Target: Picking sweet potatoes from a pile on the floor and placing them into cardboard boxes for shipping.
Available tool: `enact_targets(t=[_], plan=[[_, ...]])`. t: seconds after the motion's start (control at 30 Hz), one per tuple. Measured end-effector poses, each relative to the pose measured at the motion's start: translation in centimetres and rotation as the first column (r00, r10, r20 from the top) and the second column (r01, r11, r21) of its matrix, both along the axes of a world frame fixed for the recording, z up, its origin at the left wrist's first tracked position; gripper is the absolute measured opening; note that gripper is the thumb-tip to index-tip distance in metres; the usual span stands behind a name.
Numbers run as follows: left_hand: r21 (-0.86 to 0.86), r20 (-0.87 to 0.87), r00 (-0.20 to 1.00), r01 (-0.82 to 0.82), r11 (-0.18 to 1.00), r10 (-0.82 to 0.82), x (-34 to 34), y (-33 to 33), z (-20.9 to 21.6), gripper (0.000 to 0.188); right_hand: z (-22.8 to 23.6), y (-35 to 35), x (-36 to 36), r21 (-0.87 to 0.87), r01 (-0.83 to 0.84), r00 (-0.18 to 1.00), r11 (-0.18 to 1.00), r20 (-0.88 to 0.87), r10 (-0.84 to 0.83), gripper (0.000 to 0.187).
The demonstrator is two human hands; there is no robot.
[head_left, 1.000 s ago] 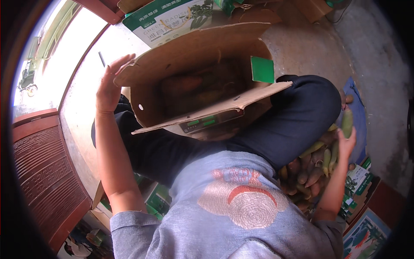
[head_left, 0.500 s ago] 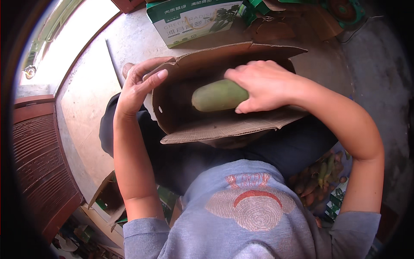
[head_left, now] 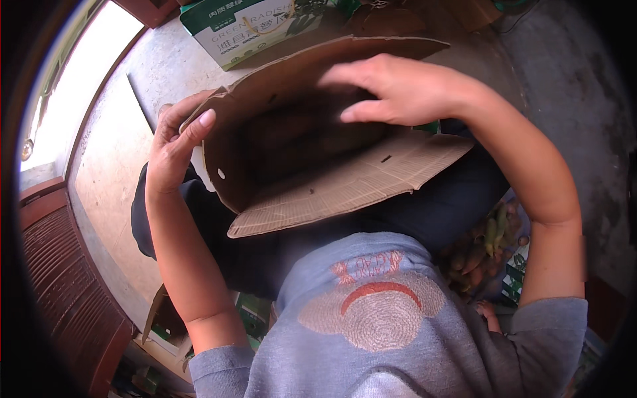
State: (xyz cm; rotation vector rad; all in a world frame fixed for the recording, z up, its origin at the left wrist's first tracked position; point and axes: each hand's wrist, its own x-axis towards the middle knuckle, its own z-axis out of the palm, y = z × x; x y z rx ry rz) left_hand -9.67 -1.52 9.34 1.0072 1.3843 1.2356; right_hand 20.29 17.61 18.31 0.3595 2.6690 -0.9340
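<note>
An open brown cardboard box (head_left: 352,182) lies tilted across my lap, its flaps folded outward. My left hand (head_left: 178,142) grips the box's left edge, thumb on the inner side and fingers around the outside. Over the opening, at the right part of the box, is my right hand (head_left: 415,89), thumb and fingers apart and nothing seen between them. Its fingertips are a little blurred. The inside of the box is dark, so what lies in it cannot be made out.
A green and white printed carton (head_left: 245,36) stands beyond the box. Several long vegetables (head_left: 481,249) lie piled at the lower right, beside my leg. Another open box (head_left: 166,325) is at the lower left, near a carved reddish-brown wooden panel (head_left: 63,259).
My right hand has let go of the long green radish, which is out of sight now, and has risen from the box. The box and my left hand have shifted left in view.
</note>
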Motion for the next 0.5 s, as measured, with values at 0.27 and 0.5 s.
enact_targets(t=[0.27,0.5], plan=[[0.252,-0.01,0.992,0.127,0.959,-0.129,2.5,1.6,-0.1,0.08,11.1,-1.8,27.8,-0.003,0.874,0.349,0.486,-0.691,-0.632,0.035],[0.373,-0.022,0.967,-0.228,0.899,0.255,-1.7,0.1,-0.8,0.046,-11.1,-14.4,53.0,-0.075,0.992,-0.109,-0.101,-0.12,-0.987,0.031]])
